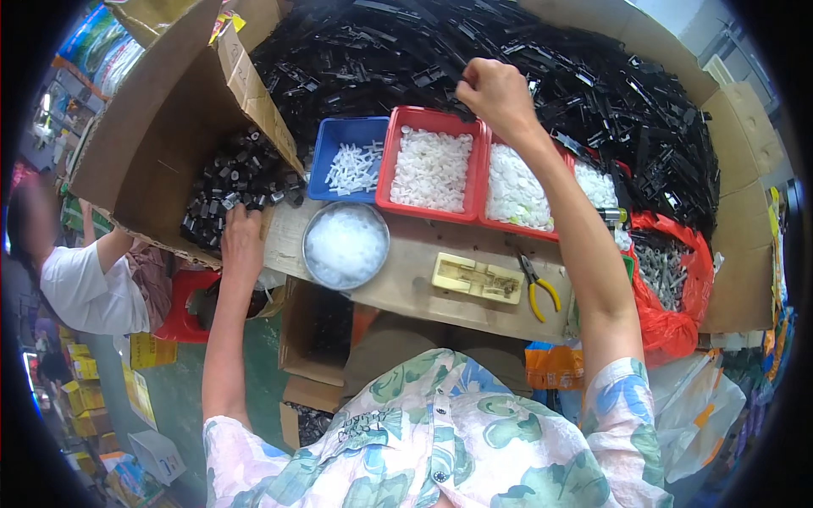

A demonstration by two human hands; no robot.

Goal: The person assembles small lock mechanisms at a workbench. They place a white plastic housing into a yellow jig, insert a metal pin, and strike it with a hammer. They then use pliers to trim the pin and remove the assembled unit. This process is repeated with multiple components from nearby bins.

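My left hand (pixel 243 241) reaches to the near edge of a pile of small black block-like parts (pixel 229 182) in an open cardboard box (pixel 140 161). Its fingers point down among the parts, and their tips are hidden. Over a large heap of long black plastic pieces (pixel 373 55), my right hand (pixel 498 95) is raised with its fingers curled into a pinch. What it holds, if anything, does not show. Below its forearm sit red bins (pixel 432 212) of small white parts. A cream plastic fixture (pixel 477 279) and yellow-handled pliers (pixel 538 288) lie on the board near me.
A blue bin (pixel 318 182) of white pins and a round metal bowl (pixel 318 275) of whitish clear material stand between the hands. At right, a red plastic bag (pixel 673 317) holds small metallic parts. Another person (pixel 93 284) sits at left, beside a red stool (pixel 182 309).
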